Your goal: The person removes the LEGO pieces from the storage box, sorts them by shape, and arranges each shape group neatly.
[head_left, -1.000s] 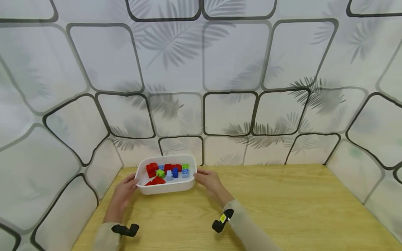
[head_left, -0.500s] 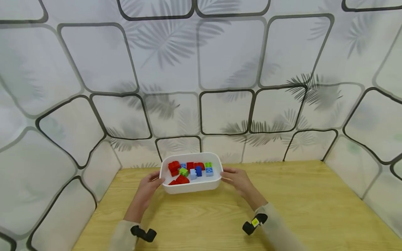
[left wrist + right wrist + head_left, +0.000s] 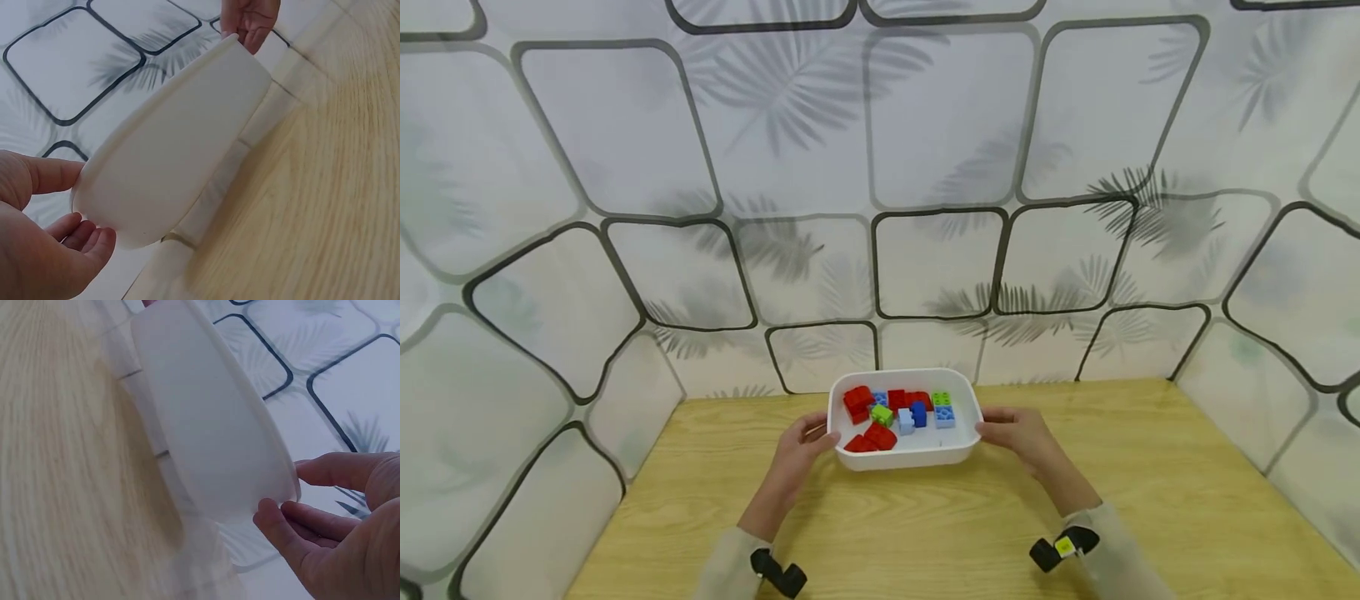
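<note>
Both hands carry a white plastic tray [image 3: 910, 458] above the wooden table, one at each short end. My left hand [image 3: 799, 454] pinches the left end, thumb at the rim and fingers under the wall, as the left wrist view shows. The right end is pinched by my right hand [image 3: 1018, 437] in the same way. Inside the tray lie several toy building bricks: red bricks [image 3: 857, 402] on the left, a green brick [image 3: 882, 415], a dark blue brick [image 3: 918, 413] and a light blue brick [image 3: 944, 417] on the right. In both wrist views the tray's outer wall [image 3: 169, 144] hides the bricks.
The wooden table [image 3: 925, 533] extends under the tray and off to the right. A patterned wall covering [image 3: 940, 267] rises right behind its back edge, and side panels [image 3: 535, 467] stand at the left and right. Each sleeve bears a black wrist camera [image 3: 778, 573].
The tray has moved right across the head view, from left of centre to about the middle, with both hands holding it throughout. The bricks stay in about the same arrangement.
</note>
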Demonstrator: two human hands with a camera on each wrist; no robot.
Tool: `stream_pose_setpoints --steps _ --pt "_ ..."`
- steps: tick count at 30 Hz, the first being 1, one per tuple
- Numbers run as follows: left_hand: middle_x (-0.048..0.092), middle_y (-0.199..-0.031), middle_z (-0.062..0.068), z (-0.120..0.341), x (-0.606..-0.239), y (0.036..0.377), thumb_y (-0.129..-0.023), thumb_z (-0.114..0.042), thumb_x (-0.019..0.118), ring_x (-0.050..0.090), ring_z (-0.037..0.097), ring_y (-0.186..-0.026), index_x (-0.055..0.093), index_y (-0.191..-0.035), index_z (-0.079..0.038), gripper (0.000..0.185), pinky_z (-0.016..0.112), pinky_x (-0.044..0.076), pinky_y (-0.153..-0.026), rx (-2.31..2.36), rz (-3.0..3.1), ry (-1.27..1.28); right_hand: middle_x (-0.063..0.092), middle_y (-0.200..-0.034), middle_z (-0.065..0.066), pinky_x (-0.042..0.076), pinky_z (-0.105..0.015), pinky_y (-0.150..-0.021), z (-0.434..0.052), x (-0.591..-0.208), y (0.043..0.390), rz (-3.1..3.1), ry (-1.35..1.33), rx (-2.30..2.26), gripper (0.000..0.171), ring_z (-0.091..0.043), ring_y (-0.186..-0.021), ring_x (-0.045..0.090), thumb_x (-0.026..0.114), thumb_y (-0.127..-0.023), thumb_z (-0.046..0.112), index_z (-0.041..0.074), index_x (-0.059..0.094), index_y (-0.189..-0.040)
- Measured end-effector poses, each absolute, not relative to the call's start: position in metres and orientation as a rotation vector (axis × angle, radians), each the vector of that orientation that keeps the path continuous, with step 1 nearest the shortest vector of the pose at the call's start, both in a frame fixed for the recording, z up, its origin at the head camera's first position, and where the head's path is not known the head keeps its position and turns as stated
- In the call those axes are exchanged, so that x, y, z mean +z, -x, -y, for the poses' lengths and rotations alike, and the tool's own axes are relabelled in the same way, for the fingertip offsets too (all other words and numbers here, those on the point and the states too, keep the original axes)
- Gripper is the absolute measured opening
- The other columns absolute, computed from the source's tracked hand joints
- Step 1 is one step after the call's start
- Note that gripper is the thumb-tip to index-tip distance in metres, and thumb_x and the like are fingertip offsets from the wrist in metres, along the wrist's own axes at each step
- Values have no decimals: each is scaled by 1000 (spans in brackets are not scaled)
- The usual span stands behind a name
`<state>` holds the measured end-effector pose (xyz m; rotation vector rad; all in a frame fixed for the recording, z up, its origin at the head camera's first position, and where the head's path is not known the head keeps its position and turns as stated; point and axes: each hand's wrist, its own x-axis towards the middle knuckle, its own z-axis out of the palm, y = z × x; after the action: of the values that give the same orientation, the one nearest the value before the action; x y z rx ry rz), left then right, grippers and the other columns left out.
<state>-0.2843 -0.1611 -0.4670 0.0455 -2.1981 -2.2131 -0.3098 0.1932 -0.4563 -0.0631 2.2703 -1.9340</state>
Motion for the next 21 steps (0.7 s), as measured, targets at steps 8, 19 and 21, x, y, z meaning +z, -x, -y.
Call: stream_pose_setpoints --steps 8,19,21 --pt "45 -149 32 148 -473 286 -98 -1 60 44 46 -141 44 -140 12 47 44 46 -112 -2264 2187 -32 70 -121 -26 59 -42 -93 -207 -448 313 -2400 73 -1797 43 -17 -98 70 71 -94 9 -15 60 -128" --pt "47 -147 32 143 -477 290 -98 -1 61 46 47 -140 46 -139 12 45 49 45 -113 -2243 2221 -31 71 -117 -18 59 -41 -93 -216 -443 315 -2417 50 -1689 43 -15 -95 68 73 -93 10 -13 61 -127" --pt "48 -146 32 142 -480 290 -98 -1 62 46 47 -139 47 -139 12 45 49 46 -112 -2247 2235 -61 71 -116 -20 59 -38 -90 -217 -446 313 -2423 51 -1671 42 -15 -94 68 74 -92 8 -14 62 -126"
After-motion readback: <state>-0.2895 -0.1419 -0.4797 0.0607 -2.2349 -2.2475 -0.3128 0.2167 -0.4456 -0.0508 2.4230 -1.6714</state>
